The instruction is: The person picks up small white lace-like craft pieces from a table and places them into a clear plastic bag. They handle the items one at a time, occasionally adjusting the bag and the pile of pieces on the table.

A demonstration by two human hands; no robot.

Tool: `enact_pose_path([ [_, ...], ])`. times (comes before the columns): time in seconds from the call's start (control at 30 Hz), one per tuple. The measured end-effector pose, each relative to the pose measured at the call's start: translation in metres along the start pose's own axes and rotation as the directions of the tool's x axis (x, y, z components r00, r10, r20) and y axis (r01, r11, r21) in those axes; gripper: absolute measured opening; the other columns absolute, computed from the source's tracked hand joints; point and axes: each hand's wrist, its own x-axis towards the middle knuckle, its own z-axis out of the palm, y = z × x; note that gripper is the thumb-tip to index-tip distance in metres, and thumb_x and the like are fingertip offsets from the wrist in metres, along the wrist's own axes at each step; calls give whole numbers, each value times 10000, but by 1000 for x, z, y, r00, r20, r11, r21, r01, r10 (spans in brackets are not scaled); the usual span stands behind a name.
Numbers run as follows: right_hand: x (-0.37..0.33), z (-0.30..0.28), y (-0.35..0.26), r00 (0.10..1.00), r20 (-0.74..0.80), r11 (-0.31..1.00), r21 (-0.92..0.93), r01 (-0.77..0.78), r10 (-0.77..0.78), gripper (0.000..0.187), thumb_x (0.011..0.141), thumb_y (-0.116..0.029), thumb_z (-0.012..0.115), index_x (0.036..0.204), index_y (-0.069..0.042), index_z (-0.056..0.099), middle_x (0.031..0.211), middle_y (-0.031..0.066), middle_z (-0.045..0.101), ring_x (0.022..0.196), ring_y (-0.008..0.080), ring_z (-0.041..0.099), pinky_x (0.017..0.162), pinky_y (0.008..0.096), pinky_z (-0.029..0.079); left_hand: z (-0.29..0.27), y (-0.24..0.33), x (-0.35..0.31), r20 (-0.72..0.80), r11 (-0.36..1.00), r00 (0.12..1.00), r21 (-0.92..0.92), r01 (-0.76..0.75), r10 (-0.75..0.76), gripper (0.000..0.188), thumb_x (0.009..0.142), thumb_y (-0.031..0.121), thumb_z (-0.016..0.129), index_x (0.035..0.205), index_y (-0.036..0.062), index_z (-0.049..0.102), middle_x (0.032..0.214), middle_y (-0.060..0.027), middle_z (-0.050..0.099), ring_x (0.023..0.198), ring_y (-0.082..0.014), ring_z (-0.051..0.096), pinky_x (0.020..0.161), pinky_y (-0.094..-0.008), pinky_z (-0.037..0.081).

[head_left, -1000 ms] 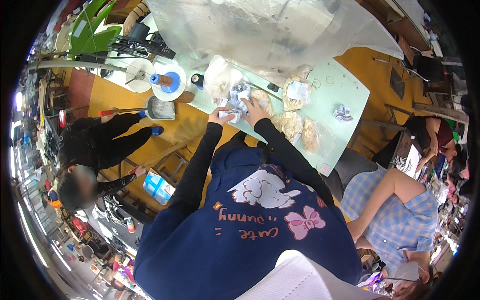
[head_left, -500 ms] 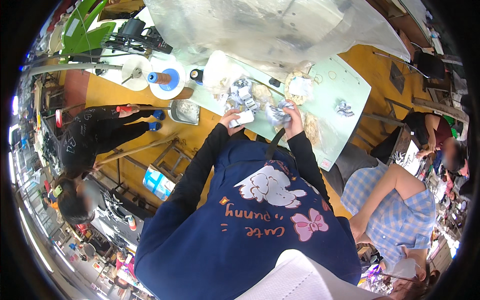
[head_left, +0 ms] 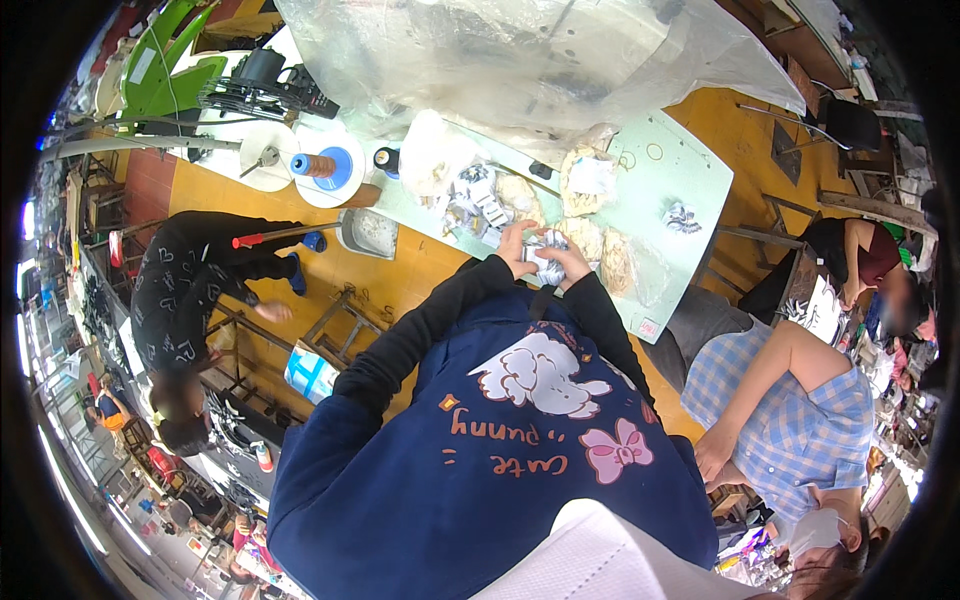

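Meeting in front of the blue top, the two hands I follow from afar now share one bundle of grey-and-white pieces (head_left: pixel 546 259). Half a second ago they were apart, the left with a white piece and the right with a grey-and-white handful; I judge that the two separate loads have become one. The left hand (head_left: pixel 513 248) curls in from one side, and the right hand (head_left: pixel 574 263) cups the other, fingers bent around it. I cannot tell from here how firmly either presses, or whether the white piece is inside.

The bundle is at the near edge of the pale green table (head_left: pixel 690 160). Just beyond the left hand I see a loose pile of similar pieces (head_left: pixel 478 197), next to a white plastic bag (head_left: pixel 427 155). Clear bags of cream-coloured pieces (head_left: pixel 589 182) sit beyond and beside the right hand, and a separate grey-and-white clump (head_left: pixel 681 217) lies well apart, farther right.

Farther out, a thread spool (head_left: pixel 318 165) stands to the left, above a dustpan (head_left: pixel 367 236). The co-worker in black (head_left: pixel 180 290) has bent lower beside it.
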Motion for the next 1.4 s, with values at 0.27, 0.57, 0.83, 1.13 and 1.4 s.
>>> enact_pose_path([
  [0.27, -24, -21, -5, 994, -105, 930, 363, 64, -27, 415, 821, -11, 646, 1215, -60, 526, 1108, 147, 613, 971, 284, 648, 727, 401, 583, -75, -21, 41, -331, 767, 942, 593, 245, -45, 821, 705, 341, 816, 1396, 150, 415, 1420, -173, 378, 1259, -401, 389, 1028, -523, 368],
  [0.57, -46, -31, 0, 996, -84, 949, 309, 59, -34, 470, 799, -31, 664, 1238, -32, 495, 1049, 172, 630, 882, 276, 673, 676, 386, 592, -104, -25, 67, -82, 673, 984, 721, 167, -157, 395, 582, 294, 868, 925, 194, 698, 1296, -106, 422, 1245, -331, 381, 1023, -489, 364],
  [0.83, -54, -27, 5, 988, -154, 951, 304, 55, -7, 412, 821, -63, 655, 1222, -88, 560, 1107, 137, 631, 965, 261, 648, 733, 374, 579, -115, -60, 105, -106, 667, 992, 734, 129, -76, 531, 695, 184, 789, 1110, 68, 479, 1048, -209, 609, 1029, -400, 583, 873, -465, 482],
  [1.13, -49, -31, 10, 989, -143, 925, 371, 85, -34, 392, 821, -54, 658, 1202, -86, 573, 1100, 132, 630, 960, 261, 647, 728, 379, 578, -157, -38, 134, -149, 850, 933, 385, 359, -327, 525, 667, 146, 846, 1044, 63, 490, 845, -166, 647, 716, -255, 700, 608, -370, 568],
  [1.4, -39, -19, 8, 985, -169, 923, 381, 45, 22, 407, 807, -27, 665, 1199, -68, 565, 1102, 122, 616, 969, 262, 646, 716, 383, 580, -137, -34, 91, -204, 856, 954, 430, 288, -218, 559, 615, 178, 855, 1040, 52, 514, 977, -185, 644, 891, -345, 671, 822, -390, 529],
])
